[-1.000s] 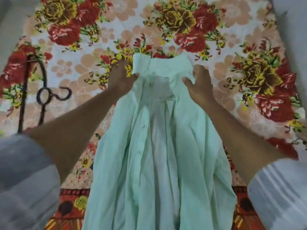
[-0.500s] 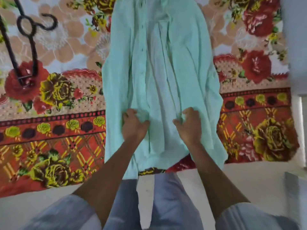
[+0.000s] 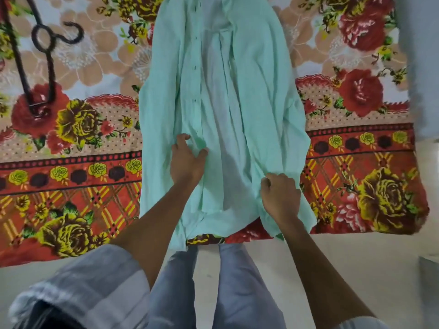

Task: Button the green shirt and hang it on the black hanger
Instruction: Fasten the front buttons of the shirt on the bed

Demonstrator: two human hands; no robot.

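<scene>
blanket (image 3: 78, 186): floral, red and yellow, spread flat under everything. shirt (image 3: 261, 91): green, lying open and unbuttoned along the blanket's middle, hem toward the person. hanger (image 3: 48, 65): black, on the blanket well left of the shirt. left hand (image 3: 186, 160): fingers spread, pressing the left front panel. right hand (image 3: 280, 198): curled, gripping the right front panel near the hem.
</scene>
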